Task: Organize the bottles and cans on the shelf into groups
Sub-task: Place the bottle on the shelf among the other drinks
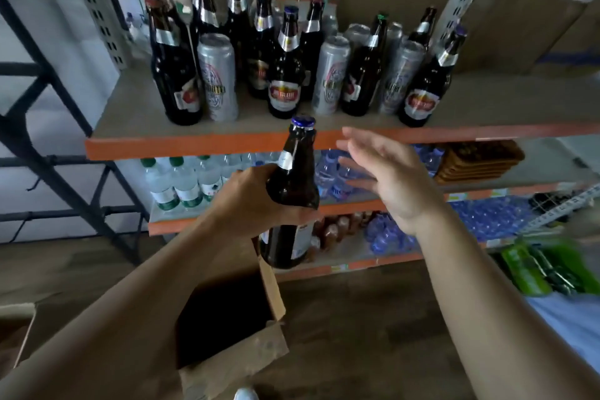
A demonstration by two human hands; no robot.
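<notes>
Sorting status: early, by the look of it. Item in hand: one brown bottle [293, 185] with a blue cap, upright, held in front of and partly below the orange edge of the top shelf [194, 147], above an open cardboard box [227, 364] on the floor.

Grip: the left hand [256, 201] wraps round the bottle's body. The right hand [386, 178] is loose with straight fingers, just beside the neck and holding nothing.

Stock on the top shelf: dark bottles [177, 75] and silver cans [218, 78] interleaved, with more cans behind. Two red-labelled bottles [285, 75] stand well apart, one at centre and one at far right.

Remaining, as judged: place the held bottle, gather the cans together, and gather the bottles by kind.
</notes>
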